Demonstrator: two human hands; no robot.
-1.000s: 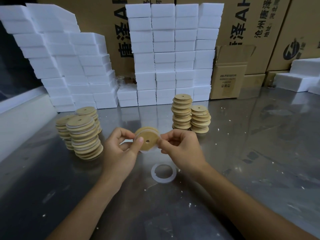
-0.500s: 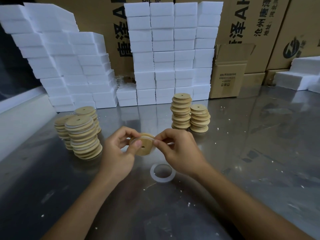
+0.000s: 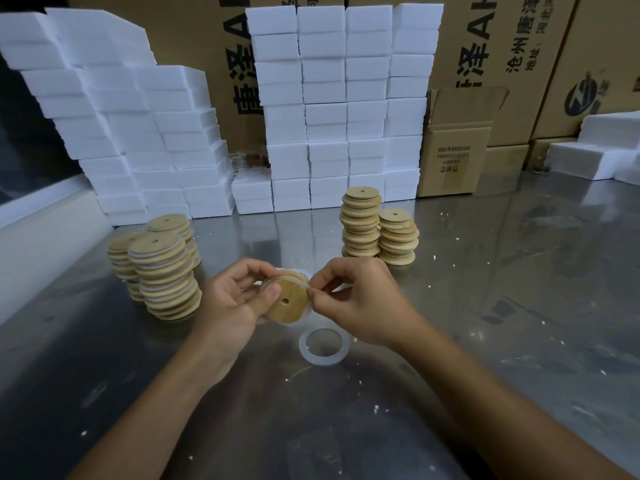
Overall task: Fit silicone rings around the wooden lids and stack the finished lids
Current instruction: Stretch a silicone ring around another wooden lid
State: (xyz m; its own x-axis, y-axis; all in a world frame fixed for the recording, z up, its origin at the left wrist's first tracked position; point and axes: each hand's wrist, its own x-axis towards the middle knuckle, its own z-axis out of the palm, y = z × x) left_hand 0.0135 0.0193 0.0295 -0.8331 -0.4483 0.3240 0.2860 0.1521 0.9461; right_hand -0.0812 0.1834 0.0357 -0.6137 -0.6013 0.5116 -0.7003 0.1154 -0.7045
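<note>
Your left hand (image 3: 232, 303) grips the wooden lid (image 3: 289, 301); your right hand (image 3: 353, 299) pinches the silicone ring (image 3: 300, 276) at its right edge.

Dim, even overhead light is falling on the steel desk (image 3: 519, 271), which is showing soft glare; wide-angle distortion is bending the edges, and foreground forearms are blurring slightly.

White foam blocks (image 3: 343, 109) stand stacked in columns at the back of the shiny metal bench (image 3: 519, 306), with a stepped pile (image 3: 114, 126) to the left. Printed cardboard cartons (image 3: 512, 46) rise behind them. A small open carton (image 3: 453, 157) stands beside the columns. More foam (image 3: 595, 150) lies far right.
</note>
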